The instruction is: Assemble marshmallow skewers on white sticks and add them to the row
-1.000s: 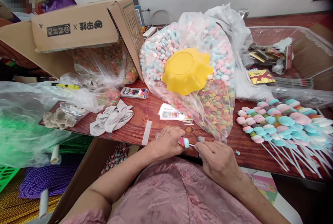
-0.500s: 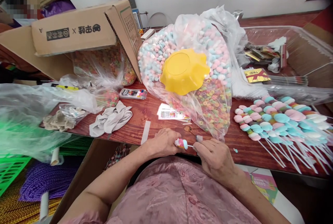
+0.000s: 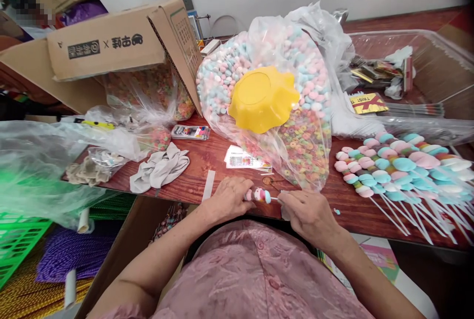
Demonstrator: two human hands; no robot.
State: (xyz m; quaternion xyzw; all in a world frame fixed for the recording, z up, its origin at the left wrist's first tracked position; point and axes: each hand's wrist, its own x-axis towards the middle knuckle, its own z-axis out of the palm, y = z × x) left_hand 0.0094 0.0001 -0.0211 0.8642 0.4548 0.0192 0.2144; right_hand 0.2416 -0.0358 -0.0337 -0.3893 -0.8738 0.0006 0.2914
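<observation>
My left hand (image 3: 228, 199) is closed at the near edge of the wooden table (image 3: 192, 180), pinching the candy end of a small skewer (image 3: 260, 195) with pink and blue pieces on it. My right hand (image 3: 305, 213) is closed round the thin white stick of the same skewer, just to its right. Right behind both hands stands a big clear bag (image 3: 274, 92) of pastel candies and coloured rings, with a yellow wavy bowl (image 3: 262, 98) lying upside down on it.
Several finished candy skewers (image 3: 400, 171) lie at the right. A clear bin (image 3: 418, 82) of packets is behind them. A cardboard box (image 3: 118, 45), plastic bags (image 3: 33, 161), a grey cloth (image 3: 159, 168) and a printed card (image 3: 244, 161) lie to the left and centre.
Both hands have stayed at the table edge, shifting slightly. More of the skewer's candy end now shows beyond my left fingers.
</observation>
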